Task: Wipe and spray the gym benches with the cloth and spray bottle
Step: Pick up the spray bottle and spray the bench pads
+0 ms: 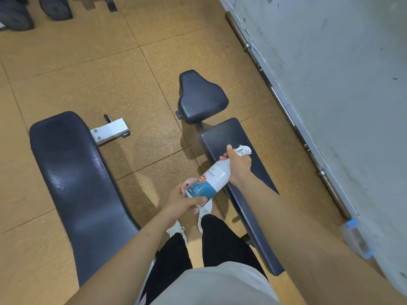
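Observation:
A white spray bottle (pixel 211 179) with a teal and red label is held tilted between both hands, over the gap between two black benches. My right hand (pixel 237 166) grips its neck, and the white spray head (pixel 243 149) sticks out past my fingers above the right bench's long pad (pixel 226 135). My left hand (pixel 180 203) curls round the bottle's base. A pale bunched thing (pixel 186 184) that looks like the cloth shows at those fingers. The left bench (pixel 77 183) is a wide black pad with a sheen. The right bench's seat pad (pixel 200 97) lies farther ahead.
A barbell (pixel 275 89) lies on the floor along the grey wall at the right. A clear plastic bottle (pixel 354 236) stands by that wall. The left bench's metal foot (pixel 110 130) juts onto the brown floor mats. Dark weight plates (pixel 15 14) lie at the top left. My legs and shoes stand between the benches.

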`<state>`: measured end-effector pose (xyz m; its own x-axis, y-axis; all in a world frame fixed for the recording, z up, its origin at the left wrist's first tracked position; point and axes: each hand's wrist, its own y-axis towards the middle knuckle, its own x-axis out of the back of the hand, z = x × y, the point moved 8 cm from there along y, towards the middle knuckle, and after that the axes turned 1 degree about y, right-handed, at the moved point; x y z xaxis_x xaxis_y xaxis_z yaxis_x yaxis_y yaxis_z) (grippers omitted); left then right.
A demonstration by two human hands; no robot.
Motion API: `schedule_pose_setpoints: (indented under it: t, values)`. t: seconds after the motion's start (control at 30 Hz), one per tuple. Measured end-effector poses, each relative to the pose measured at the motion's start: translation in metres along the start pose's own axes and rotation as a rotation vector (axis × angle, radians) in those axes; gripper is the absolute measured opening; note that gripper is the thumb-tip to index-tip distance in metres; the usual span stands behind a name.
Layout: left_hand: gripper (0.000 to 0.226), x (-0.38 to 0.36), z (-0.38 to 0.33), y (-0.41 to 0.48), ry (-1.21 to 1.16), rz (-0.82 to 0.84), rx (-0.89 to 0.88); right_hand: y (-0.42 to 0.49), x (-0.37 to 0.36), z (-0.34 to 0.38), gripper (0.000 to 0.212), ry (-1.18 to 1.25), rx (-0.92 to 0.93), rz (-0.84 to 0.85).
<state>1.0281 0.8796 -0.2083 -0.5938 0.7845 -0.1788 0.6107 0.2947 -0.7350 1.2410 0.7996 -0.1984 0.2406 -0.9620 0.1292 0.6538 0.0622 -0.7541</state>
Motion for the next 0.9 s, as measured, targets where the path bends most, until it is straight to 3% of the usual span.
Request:
schedule_pose_setpoints:
  t: [0.13,0.3,0.47,0.9]
  values:
    - [0.059,0.002,-0.029,0.023,-0.033,0.008,-0.012,0.021,-0.021,0.028,0.025,0.045,0.005,0.060]
    - [0.060,0.005,-0.060,0.056,-0.015,-0.045,0.004,0.054,-0.049,0.057,0.015,-0.011,-0.021,0.061]
    - [0.058,0.007,-0.095,0.083,-0.021,-0.103,0.008,0.080,-0.075,0.090,0.028,-0.007,-0.026,0.124]
    - [0.063,0.011,-0.161,0.127,-0.081,-0.168,-0.044,0.117,-0.136,0.168,0.019,0.030,0.046,0.282]
